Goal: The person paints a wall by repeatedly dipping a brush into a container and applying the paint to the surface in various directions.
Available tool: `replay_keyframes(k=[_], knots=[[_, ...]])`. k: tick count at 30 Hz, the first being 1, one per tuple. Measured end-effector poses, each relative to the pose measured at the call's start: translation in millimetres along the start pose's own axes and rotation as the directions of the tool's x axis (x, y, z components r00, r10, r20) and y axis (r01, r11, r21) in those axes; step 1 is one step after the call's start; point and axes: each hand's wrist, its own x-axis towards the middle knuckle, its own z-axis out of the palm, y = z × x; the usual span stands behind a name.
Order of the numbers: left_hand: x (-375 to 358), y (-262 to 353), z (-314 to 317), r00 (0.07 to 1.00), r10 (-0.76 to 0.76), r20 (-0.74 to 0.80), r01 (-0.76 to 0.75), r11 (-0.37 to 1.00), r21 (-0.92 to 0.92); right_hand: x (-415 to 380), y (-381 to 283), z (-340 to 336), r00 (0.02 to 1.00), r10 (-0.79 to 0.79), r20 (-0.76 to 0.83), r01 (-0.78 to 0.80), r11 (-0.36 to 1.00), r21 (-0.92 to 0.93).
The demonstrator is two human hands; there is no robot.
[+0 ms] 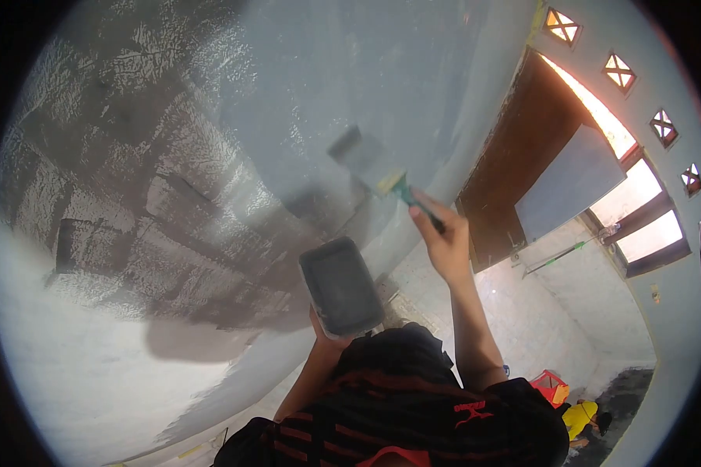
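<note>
My left hand (322, 333) grips the lower end of a dark grey paint tray (341, 285) and holds it up near the coated surface. My right hand (446, 243) is raised higher and closed on the green handle of a flat brush (397, 185). The brush's bristles press on the pale surface (304, 86) at the end of a fresh dark grey stroke (350, 148). A wide patch of wet grey coating (156, 218) spreads to the left of the tray. My black and red striped shirt (397, 420) fills the bottom of the view.
A brown door (522, 167) with a grey panel (572, 183) stands to the right, beside bright window openings (639, 210). A long-handled tool (557, 257) leans on the white wall. A person in yellow (582, 419) crouches near a red object (549, 385).
</note>
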Motion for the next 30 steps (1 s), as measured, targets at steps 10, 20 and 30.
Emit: replay_keyframes(k=[10,20,30], knots=[[16.0,2.2,-10.1,0.999,-0.04,0.022,0.041,0.996,-0.076,22.7,3.9,49.4,0.994,-0.092,0.063,0.11,0.898,-0.427],[15.1,0.8,-9.3,0.996,-0.065,0.057,0.07,0.993,-0.095,-15.9,20.1,-0.3,0.959,0.107,0.263,-0.11,0.994,-0.004],[10.2,4.0,-5.2,0.995,-0.026,0.093,0.038,0.99,-0.132,14.7,-48.9,27.9,0.929,-0.073,0.363,-0.057,0.94,0.336]])
